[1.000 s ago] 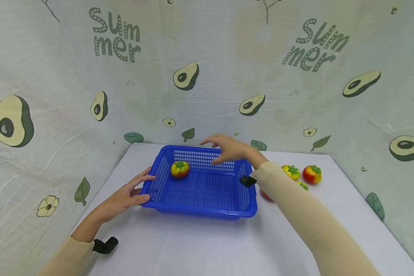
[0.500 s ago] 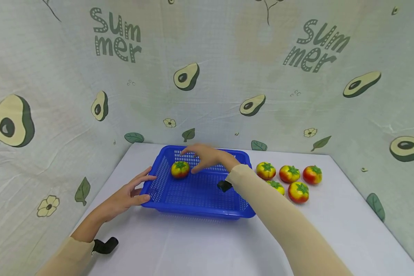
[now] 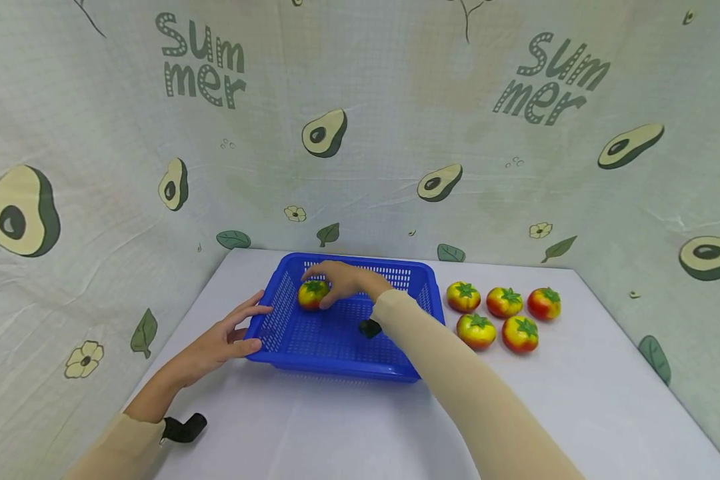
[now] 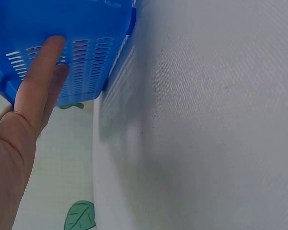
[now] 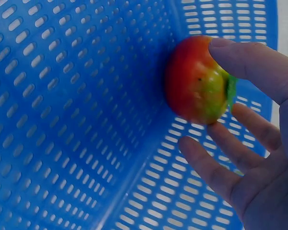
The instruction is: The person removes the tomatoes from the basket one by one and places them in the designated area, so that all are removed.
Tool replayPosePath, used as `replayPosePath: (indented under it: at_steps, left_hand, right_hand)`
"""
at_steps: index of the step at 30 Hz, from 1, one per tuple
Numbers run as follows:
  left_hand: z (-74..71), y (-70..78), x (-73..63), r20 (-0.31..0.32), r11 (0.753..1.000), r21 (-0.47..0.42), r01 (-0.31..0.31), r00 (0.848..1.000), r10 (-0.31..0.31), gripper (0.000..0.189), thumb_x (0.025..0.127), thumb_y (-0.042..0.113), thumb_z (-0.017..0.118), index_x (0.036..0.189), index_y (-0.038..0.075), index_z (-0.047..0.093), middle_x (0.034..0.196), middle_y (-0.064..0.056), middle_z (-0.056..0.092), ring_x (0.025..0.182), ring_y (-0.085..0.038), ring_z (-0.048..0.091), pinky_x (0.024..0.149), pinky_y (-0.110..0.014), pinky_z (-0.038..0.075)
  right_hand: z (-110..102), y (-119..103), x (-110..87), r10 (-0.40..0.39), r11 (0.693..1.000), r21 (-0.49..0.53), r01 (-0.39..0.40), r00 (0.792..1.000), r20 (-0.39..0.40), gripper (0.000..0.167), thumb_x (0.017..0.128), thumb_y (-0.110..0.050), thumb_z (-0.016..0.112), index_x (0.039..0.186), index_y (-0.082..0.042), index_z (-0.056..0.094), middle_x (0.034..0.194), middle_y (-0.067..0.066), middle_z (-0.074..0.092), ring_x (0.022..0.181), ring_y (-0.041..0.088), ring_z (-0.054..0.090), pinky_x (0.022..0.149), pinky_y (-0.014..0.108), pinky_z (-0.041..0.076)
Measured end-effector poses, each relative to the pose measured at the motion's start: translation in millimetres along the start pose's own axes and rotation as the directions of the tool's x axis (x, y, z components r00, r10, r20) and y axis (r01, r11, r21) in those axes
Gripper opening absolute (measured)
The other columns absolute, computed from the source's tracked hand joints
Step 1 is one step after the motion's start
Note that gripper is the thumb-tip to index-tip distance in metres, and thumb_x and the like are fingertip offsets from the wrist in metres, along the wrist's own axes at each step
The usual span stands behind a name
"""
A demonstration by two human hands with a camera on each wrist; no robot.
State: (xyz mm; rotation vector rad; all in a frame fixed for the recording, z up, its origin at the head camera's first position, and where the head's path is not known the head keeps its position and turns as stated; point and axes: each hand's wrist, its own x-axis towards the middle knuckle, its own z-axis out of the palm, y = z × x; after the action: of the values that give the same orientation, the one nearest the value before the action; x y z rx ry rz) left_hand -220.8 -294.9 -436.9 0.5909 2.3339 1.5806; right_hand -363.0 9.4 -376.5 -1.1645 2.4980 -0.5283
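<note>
A blue perforated plastic basket (image 3: 360, 333) stands on the white table. In its back left corner sits a red-and-yellow, tomato-like fruit (image 5: 194, 81) with a green leafy top. My right hand (image 3: 343, 279) reaches down into the basket around this fruit. In the right wrist view its thumb (image 5: 249, 60) overlaps one side, while spread fingers (image 5: 213, 172) lie along the other. My left hand (image 3: 219, 340) holds the basket's left rim, with thumb and some fingers over the edge. In the left wrist view, other fingers (image 4: 38, 81) rest against the outer wall.
Several similar fruits (image 3: 520, 335) stand in two rows on the table (image 3: 600, 373), right of the basket. A pale cloth (image 3: 384, 100) printed with avocados and lettering hangs behind and beside the table. Black wrist cameras (image 3: 184, 427) are worn on both arms.
My right hand has moved left and down from the basket's back right side to the fruit in it. More fruits on the right now show. My left hand has stayed put.
</note>
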Motion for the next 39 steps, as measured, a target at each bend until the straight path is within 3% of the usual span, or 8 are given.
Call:
replayPosePath:
  at_steps: [8,25,32,39]
  left_hand:
    - [-1.5,-1.9,-0.5,0.005,1.000,-0.012,-0.008,1.000,0.008,0.061,0.107,0.018,0.064,0.163,0.016,0.040,0.180,0.000,-0.004,0.147,-0.061,0.038,0.101,-0.039,0.060]
    - [-1.1,-3.4,-0.3,-0.012,1.000,0.022,0.005,1.000,-0.005,0.060,0.106,0.022,0.065,0.162,0.022,0.042,0.180,0.000,-0.003,0.148,-0.062,0.036,0.104,-0.051,0.058]
    - [-0.6,-1.2,-1.8,-0.017,0.999,0.032,-0.003,1.000,0.003,0.060,0.106,0.021,0.064,0.162,0.020,0.042,0.180,-0.001,-0.002,0.148,-0.063,0.034,0.103,-0.048,0.059]
    - [1.0,0.6,-1.3,-0.013,0.999,0.044,-0.015,1.000,0.016,0.061,0.107,0.019,0.064,0.163,0.018,0.041,0.180,-0.003,-0.002,0.149,-0.065,0.030,0.105,-0.058,0.055]
  right_hand:
    - [7.8,1.2,4.1,0.055,0.998,0.011,-0.055,0.998,-0.025,0.058,0.096,-0.015,0.081,0.150,-0.023,0.060,0.159,0.010,0.050,0.148,0.030,0.044,0.124,0.049,0.039]
    - [24.5,-1.5,12.3,0.069,0.998,-0.009,-0.069,0.997,-0.039,0.053,0.096,-0.009,0.079,0.145,-0.023,0.063,0.152,0.011,0.051,0.138,0.028,0.049,0.120,0.047,0.043]
    - [24.9,-4.3,13.2,0.049,0.998,-0.034,-0.050,0.998,-0.028,0.054,0.096,-0.006,0.078,0.145,-0.021,0.061,0.152,0.008,0.056,0.140,0.026,0.051,0.123,0.044,0.040]
    - [23.7,-10.7,7.9,0.075,0.995,-0.061,-0.076,0.997,-0.009,0.053,0.098,-0.007,0.077,0.145,-0.023,0.061,0.153,0.008,0.055,0.140,0.026,0.051,0.123,0.045,0.040]
